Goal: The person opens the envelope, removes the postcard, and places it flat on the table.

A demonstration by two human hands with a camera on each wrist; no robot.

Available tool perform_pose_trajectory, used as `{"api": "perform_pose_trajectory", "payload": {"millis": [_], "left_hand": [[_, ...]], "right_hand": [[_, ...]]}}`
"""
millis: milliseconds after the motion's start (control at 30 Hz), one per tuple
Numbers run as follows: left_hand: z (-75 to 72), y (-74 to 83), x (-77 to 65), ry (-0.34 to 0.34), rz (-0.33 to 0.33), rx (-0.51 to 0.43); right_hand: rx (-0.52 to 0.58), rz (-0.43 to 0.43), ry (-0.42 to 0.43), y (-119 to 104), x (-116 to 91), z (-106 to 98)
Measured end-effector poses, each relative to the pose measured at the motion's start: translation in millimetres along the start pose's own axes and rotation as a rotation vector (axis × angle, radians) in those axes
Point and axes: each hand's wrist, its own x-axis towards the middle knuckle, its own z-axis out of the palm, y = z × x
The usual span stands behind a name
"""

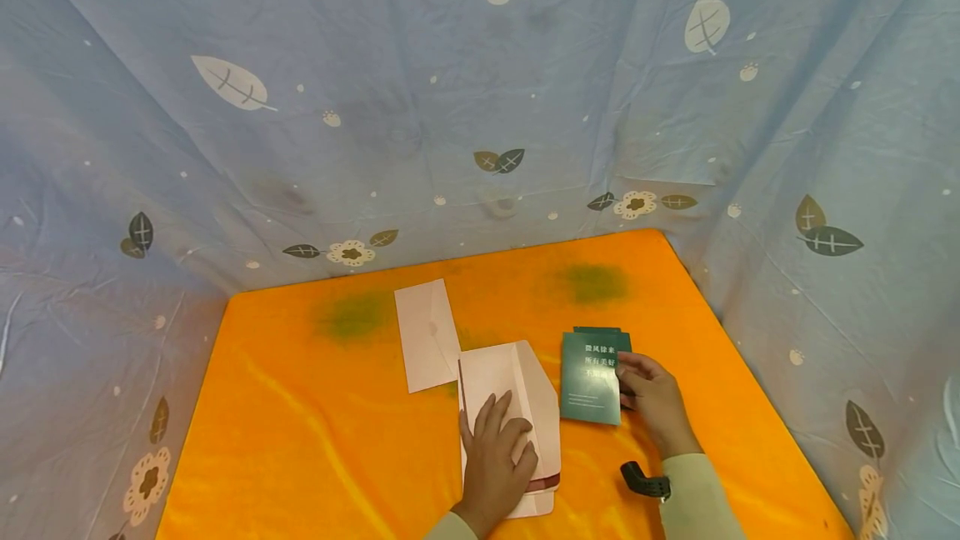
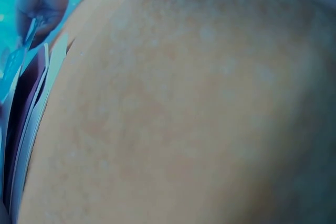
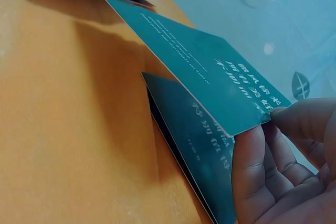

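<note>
My right hand [image 1: 658,402] pinches a green card with white printed characters [image 1: 588,394] by its right edge, between thumb and fingers. In the right wrist view this card [image 3: 178,59] is tilted and raised above the table, over another green card [image 3: 181,124] that looks folded, its edges slightly apart. My left hand [image 1: 497,461] lies with fingers spread on a pale pink envelope [image 1: 491,367], whose flap stands out to the right. A dark red band [image 1: 543,483] shows near its lower end. At the left wrist view's edge, several stacked paper edges [image 2: 37,100] stand slightly apart.
Another pink envelope [image 1: 426,338] lies behind and left of the first, their edges meeting. An orange cloth [image 1: 300,407] covers the table. Blue patterned curtains [image 1: 420,107] enclose its back and sides. A black strap [image 1: 643,482] sits at my right wrist.
</note>
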Motion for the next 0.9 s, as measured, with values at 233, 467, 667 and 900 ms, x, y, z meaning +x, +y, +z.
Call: {"api": "perform_pose_trajectory", "payload": {"millis": [233,467,667,900], "left_hand": [[0.7,0.2,1.1,0.014,0.008,0.020],[0.0,0.7,0.9,0.012,0.012,0.024],[-0.3,0.5,0.8,0.001,0.006,0.024],[-0.7,-0.7,0.5,-0.007,0.001,0.025]], "right_hand": [[-0.009,-0.008,0.022,0.1,0.2,-4.8],[-0.009,-0.013,0.045,-1.4,-0.7,-8.4],[-0.034,-0.011,0.058,-0.7,0.4,-9.7],[-0.063,0.011,0.071,0.0,-0.7,-9.8]]}}
